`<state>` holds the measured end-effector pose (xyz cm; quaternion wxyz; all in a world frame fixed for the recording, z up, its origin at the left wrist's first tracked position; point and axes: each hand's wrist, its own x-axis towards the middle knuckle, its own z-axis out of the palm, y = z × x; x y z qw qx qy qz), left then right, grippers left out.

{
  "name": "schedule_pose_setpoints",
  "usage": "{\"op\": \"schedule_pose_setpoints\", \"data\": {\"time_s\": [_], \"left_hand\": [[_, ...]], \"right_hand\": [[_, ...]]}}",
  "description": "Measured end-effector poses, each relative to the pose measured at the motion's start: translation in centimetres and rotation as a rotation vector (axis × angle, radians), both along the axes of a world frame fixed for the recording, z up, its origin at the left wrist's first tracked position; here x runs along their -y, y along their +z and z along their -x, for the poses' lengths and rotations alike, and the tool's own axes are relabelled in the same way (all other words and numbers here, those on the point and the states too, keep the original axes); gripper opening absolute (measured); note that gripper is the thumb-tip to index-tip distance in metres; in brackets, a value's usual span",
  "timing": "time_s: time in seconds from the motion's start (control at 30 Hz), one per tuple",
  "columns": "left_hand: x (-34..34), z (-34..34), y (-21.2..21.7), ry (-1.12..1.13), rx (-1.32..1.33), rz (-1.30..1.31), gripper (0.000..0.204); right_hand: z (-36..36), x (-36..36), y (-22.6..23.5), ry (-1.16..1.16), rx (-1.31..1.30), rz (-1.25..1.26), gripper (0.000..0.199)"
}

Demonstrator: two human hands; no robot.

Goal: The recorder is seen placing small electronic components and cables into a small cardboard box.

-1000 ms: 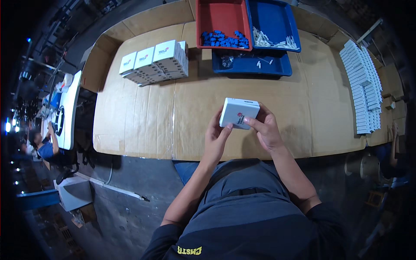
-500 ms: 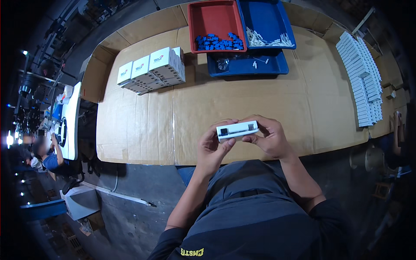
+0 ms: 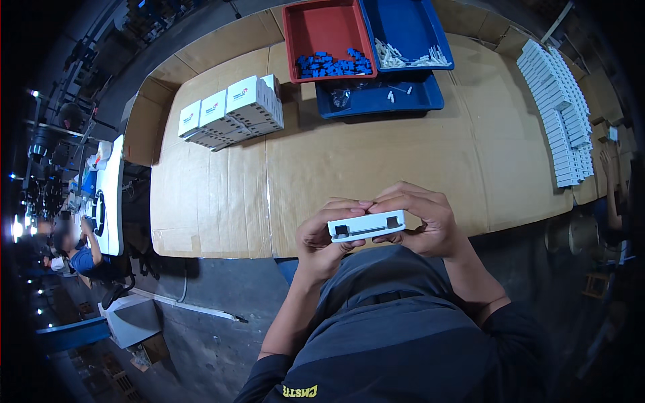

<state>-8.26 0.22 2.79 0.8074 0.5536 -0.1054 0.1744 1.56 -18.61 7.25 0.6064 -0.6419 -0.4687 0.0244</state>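
Case (image 3: 367,226) is pinched by fingers of your left hand (image 3: 318,240) and right hand (image 3: 433,223); the red tray (image 3: 327,30) holds blue clips (image 3: 336,66), the blue tray (image 3: 403,25) beside it white pegs (image 3: 393,56).

From here, the worktop (image 3: 215,201) looks softly lit and the floor (image 3: 215,292) is dim. Bright little lamps (image 3: 17,229) glare at far left. Out at the edges, straight lines bend and things get dark and fuzzy.

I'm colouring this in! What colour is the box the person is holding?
The box is white with two dark squares, seen best in the head view.
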Motion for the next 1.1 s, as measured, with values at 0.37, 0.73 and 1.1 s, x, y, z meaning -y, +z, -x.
{"op": "schedule_pose_setpoints", "data": {"time_s": [0.37, 0.73, 1.1], "left_hand": [[-0.2, -0.2, 0.1, -0.033, 0.008, -0.011, 0.034], [0.2, 0.4, 0.4, 0.130, -0.126, 0.032, 0.045], [0.8, 1.2, 1.5, 0.254, -0.012, -0.199, 0.040]], "right_hand": [[-0.1, 0.1, 0.0, -0.010, 0.071, 0.007, 0.043], [0.9, -0.1, -0.5, -0.051, -0.367, -0.137, 0.052], [0.4, -0.1, 0.6, -0.024, -0.133, 0.017, 0.040]]}}
